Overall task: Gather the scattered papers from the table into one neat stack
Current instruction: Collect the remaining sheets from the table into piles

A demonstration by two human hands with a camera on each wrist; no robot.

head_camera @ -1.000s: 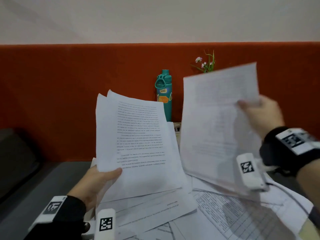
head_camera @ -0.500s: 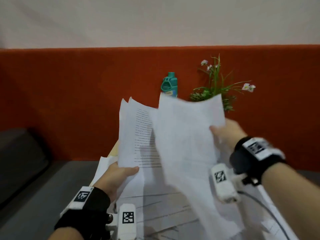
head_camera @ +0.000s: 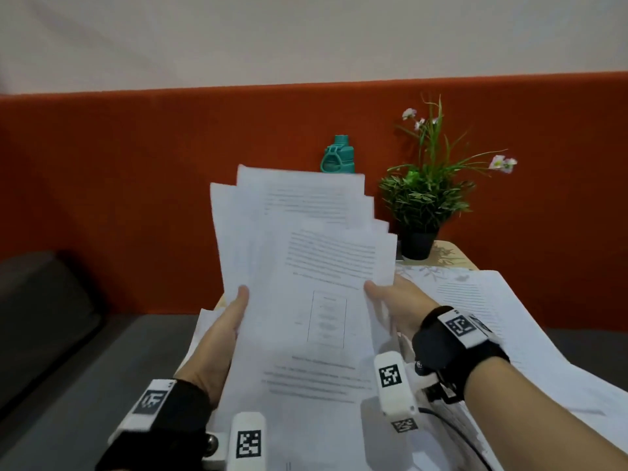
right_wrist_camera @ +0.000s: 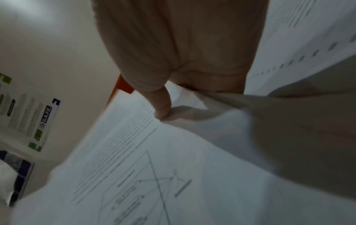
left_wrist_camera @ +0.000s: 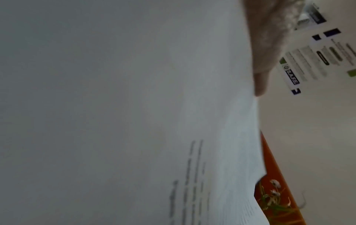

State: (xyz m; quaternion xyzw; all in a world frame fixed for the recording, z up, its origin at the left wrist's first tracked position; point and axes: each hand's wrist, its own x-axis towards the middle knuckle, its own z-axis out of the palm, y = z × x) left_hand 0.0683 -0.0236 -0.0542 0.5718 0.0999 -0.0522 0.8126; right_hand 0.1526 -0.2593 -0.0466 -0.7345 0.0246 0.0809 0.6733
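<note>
I hold a fanned bundle of printed white papers (head_camera: 302, 266) upright in front of me, above the table. My left hand (head_camera: 227, 321) grips its left edge, thumb on the front sheet. My right hand (head_camera: 394, 300) pinches the right edge, thumb (right_wrist_camera: 161, 105) on top of a sheet with text and a diagram (right_wrist_camera: 154, 175). The left wrist view is mostly filled by the paper (left_wrist_camera: 115, 106), with my thumb (left_wrist_camera: 263, 60) at its edge. More loose papers (head_camera: 492, 317) lie scattered on the table to the right and under the bundle.
A teal water bottle (head_camera: 338, 159) stands behind the bundle against the orange wall panel (head_camera: 136, 181). A potted plant (head_camera: 424, 205) with small flowers sits on the table's far right corner (head_camera: 455, 256). A grey seat (head_camera: 51, 334) lies left.
My right hand brought its sheet leftward onto the sheets in my left hand; both hands now hold one fanned bundle. The view has shifted, showing the plant.
</note>
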